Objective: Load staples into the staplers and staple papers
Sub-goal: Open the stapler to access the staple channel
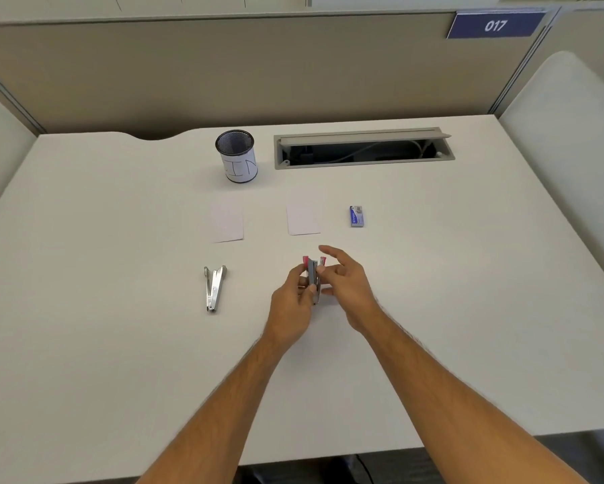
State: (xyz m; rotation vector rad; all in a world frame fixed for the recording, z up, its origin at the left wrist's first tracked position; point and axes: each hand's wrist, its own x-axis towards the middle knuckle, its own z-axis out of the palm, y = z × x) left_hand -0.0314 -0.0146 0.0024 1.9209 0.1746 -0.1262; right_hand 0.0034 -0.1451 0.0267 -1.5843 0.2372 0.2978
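near the middle of the table (101,344), a little toward the person, the pink stapler (313,279) is held up between both hands with its pink top swung open and the grey metal magazine showing. the left hand (291,305) grips its lower part, fingers (302,286) curled round the body. the right hand (346,286) is beside it, forefinger stretched out loose, thumb and a bent finger touching the upper end; whether it pinches a strip of staples or only steadies the magazine i cannot tell. the step in hand looks like the loading of this stapler. to the left the silver stapler (215,288) lies on the table, also splayed open and untouched. farther back lie two white papers (227,221) (303,220), side by side but apart, and to their right the small blue staple box (356,216). behind the left paper stands a mesh pen cup (237,156), with an open cable tray (363,148) beside it. if no strip is in the channel yet, the right hand would need to reach out to the box; if one is, the next move calls for seating it straight in the magazine and folding the top shut while the left hand holds firm.
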